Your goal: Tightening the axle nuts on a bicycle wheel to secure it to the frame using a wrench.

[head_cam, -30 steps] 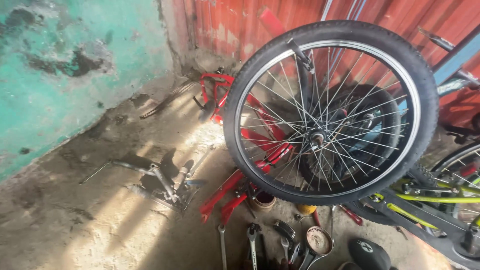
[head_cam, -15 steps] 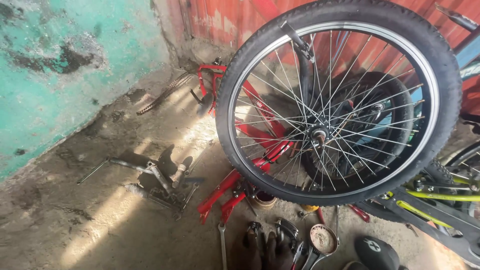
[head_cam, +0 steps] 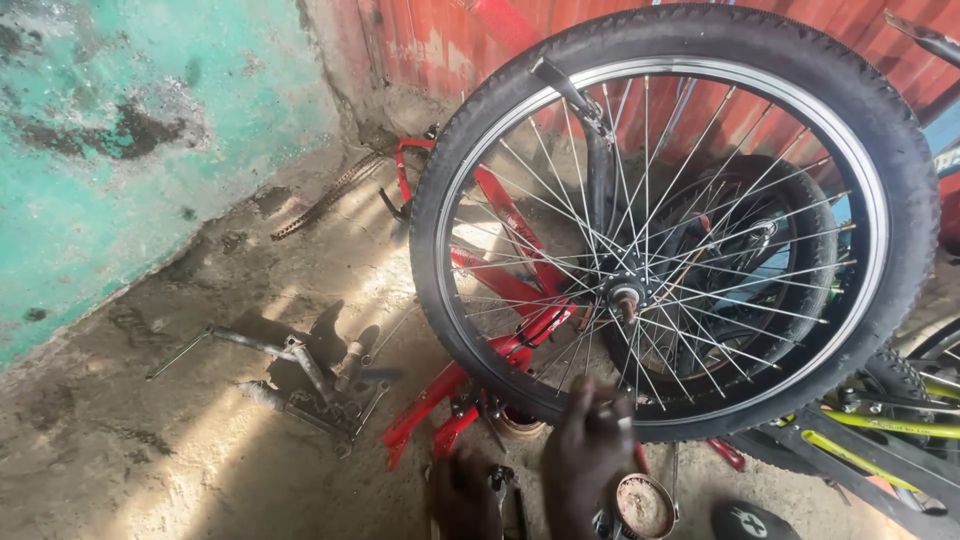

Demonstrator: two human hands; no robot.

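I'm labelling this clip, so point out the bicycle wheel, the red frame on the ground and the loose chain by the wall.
bicycle wheel (head_cam: 905,190): head view, on the black tyre's right side.
red frame (head_cam: 425,410): head view, on the lower tube near the ground.
loose chain (head_cam: 325,200): head view, mid-length of the chain.

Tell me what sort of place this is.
Probably a makeshift bicycle repair spot: a spoked bicycle wheel stands up close, a red bicycle frame and loose metal parts lie on the dirt floor, beside a worn teal wall.
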